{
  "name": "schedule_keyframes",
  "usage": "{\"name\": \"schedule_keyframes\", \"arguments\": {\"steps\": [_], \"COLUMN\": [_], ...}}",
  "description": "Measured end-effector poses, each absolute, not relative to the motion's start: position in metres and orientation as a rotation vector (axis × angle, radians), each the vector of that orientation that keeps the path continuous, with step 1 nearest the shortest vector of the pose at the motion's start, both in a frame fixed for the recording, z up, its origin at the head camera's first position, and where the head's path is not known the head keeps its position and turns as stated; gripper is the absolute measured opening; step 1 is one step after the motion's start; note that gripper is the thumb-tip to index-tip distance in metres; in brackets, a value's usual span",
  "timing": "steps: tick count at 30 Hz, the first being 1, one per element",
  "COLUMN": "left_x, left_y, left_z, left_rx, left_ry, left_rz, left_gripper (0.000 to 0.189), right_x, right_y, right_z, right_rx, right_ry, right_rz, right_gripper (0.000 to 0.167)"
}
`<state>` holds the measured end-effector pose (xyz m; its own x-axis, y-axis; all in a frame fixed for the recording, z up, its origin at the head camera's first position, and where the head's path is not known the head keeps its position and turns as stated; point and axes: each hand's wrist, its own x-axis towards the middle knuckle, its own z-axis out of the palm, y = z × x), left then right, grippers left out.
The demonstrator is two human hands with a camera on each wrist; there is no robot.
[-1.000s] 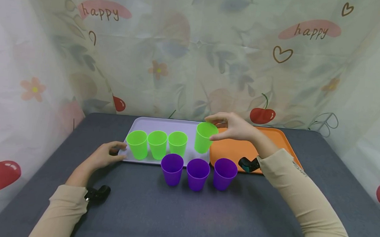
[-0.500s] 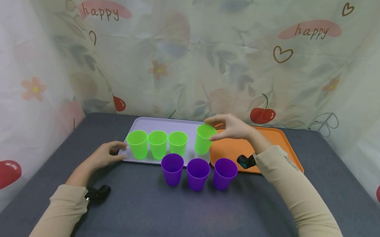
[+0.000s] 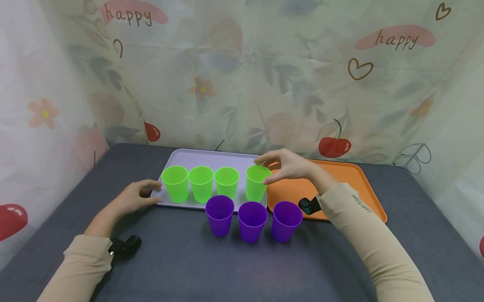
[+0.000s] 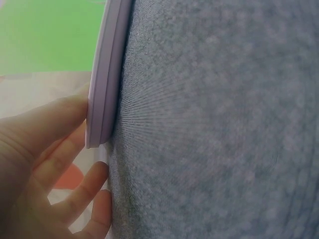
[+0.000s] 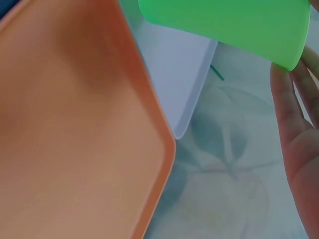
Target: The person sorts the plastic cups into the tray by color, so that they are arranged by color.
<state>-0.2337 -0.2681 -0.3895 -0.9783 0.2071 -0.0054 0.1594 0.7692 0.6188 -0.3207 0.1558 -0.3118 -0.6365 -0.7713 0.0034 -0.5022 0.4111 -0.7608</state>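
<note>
My right hand [image 3: 287, 165] holds a green cup [image 3: 256, 184] near its rim, thumb in front and fingers behind. The cup is upright over the right end of the lavender tray [image 3: 201, 157]; I cannot tell whether its base touches. In the right wrist view, fingertips meet the rim of this green cup [image 5: 229, 25]. Three more green cups [image 3: 201, 185] stand in a row on the tray's left part. My left hand [image 3: 132, 198] rests at the tray's left edge, its fingers loosely bent. In the left wrist view, the thumb [image 4: 70, 112] touches the tray's rim [image 4: 105, 89].
Three purple cups [image 3: 252, 223] stand on the dark grey tabletop [image 3: 220, 276], in front of the lavender tray. An orange tray [image 3: 346, 187] adjoins it on the right, under my right forearm. A patterned curtain [image 3: 245, 79] hangs behind the table.
My right hand has moved down and slightly left with the green cup, which is now lower over the lavender tray. My left hand and the other cups have stayed put.
</note>
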Motion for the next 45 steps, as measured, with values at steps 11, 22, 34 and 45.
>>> {"name": "schedule_keyframes", "arguments": {"steps": [11,22,34,45], "left_x": [-0.235,-0.235,-0.235,-0.233], "left_y": [-0.269,-0.269,-0.269,-0.269], "left_z": [-0.392,-0.392,-0.391,-0.391], "left_rx": [0.309,0.3,0.303,0.331], "left_ry": [2.892,2.891,2.889,2.913], "left_rz": [1.004,1.008,1.003,1.005], "left_gripper": [0.047,0.047,0.047,0.048], "right_x": [-0.325,-0.326,-0.329,-0.33], "right_y": [0.15,0.146,0.143,0.14], "right_z": [-0.315,-0.316,-0.319,-0.321], "right_rx": [-1.116,-1.111,-1.113,-1.095], "right_ry": [2.324,2.28,2.274,2.279], "right_rz": [-1.018,-1.03,-1.013,-0.997], "right_gripper": [0.06,0.06,0.06,0.061]}}
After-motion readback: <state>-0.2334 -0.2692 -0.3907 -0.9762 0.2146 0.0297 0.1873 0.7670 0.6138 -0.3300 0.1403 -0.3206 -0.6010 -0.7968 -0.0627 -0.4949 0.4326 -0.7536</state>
